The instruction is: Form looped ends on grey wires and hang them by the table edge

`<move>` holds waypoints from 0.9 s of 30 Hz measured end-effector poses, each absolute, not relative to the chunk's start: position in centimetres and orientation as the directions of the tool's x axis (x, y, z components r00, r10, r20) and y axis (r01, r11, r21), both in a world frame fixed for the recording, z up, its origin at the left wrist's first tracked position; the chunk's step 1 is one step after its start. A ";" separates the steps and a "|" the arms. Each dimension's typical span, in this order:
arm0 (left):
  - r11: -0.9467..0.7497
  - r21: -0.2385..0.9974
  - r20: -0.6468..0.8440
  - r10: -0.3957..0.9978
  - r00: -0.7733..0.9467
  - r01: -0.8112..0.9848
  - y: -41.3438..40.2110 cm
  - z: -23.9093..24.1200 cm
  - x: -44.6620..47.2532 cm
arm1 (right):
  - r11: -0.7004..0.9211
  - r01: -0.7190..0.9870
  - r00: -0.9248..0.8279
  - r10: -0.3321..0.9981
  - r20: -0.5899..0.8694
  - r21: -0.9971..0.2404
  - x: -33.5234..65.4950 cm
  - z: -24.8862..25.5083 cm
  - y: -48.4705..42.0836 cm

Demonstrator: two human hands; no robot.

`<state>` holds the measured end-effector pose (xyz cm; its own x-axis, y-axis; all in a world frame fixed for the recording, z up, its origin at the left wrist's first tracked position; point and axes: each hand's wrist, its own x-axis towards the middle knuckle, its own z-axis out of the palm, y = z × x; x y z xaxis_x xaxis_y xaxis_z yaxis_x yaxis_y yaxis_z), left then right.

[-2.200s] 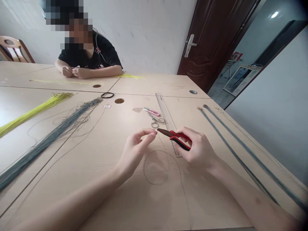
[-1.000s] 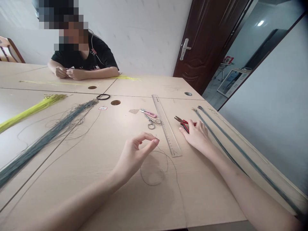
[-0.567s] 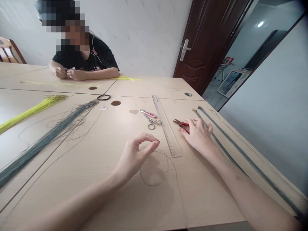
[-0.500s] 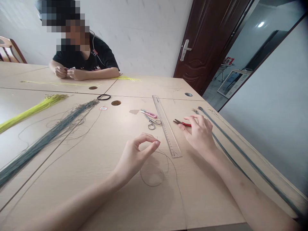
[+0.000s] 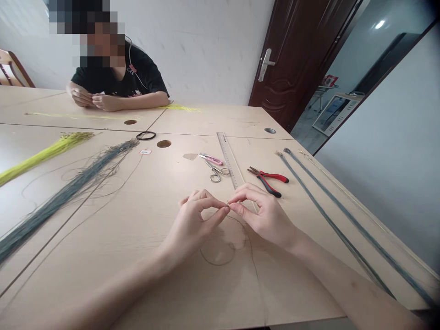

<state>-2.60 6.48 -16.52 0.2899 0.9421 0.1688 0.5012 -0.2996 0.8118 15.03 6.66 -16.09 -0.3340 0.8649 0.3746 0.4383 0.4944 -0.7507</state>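
Centre frame, both my hands pinch the same end of the thin cord [image 5: 220, 256]: left hand [image 5: 195, 220] and right hand [image 5: 264, 215] shut on it, fingertips touching. Risk: cord slips out, or its slack loop below snags my wrist. Pliers [image 5: 268, 178] lie idle upper right.

Both forearms reach in from 7 and 5 o'clock and converge mid-frame. The left hand [image 5: 192, 222] and right hand [image 5: 264, 215] meet fingertip to fingertip, thumbs and forefingers pinched, remaining fingers loosely curled.
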 end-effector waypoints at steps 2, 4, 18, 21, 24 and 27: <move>-0.310 0.800 0.173 0.939 0.297 0.513 6.5 -16.6 -2.6 | 0.497 0.436 -0.345 0.862 0.370 -0.751 14.9 -16.0 6.6; -0.321 0.786 0.177 0.936 0.304 0.529 6.5 -16.6 -2.6 | 0.496 0.441 -0.350 0.863 0.365 -0.748 14.8 -16.0 6.5; -0.378 0.714 0.190 0.914 0.357 0.589 6.5 -16.7 -2.4 | 0.648 0.542 -0.510 0.759 0.404 -0.535 15.1 -16.2 6.7; -0.384 0.704 0.191 0.913 0.362 0.597 6.4 -16.8 -2.4 | 0.678 0.565 -0.533 0.735 0.419 -0.470 15.0 -16.3 6.7; -0.389 0.700 0.194 0.910 0.366 0.598 6.3 -16.7 -2.4 | 0.691 0.583 -0.541 0.723 0.430 -0.427 14.9 -16.3 6.7; -0.380 0.713 0.182 0.912 0.368 0.589 6.2 -16.5 -2.4 | 0.701 0.588 -0.545 0.711 0.443 -0.402 14.9 -16.3 6.6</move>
<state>-2.44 6.19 -16.47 0.3680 0.9118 0.1821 0.5895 -0.3802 0.7127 14.87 6.64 -16.29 -0.5451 0.7115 0.4435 0.5885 0.7015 -0.4020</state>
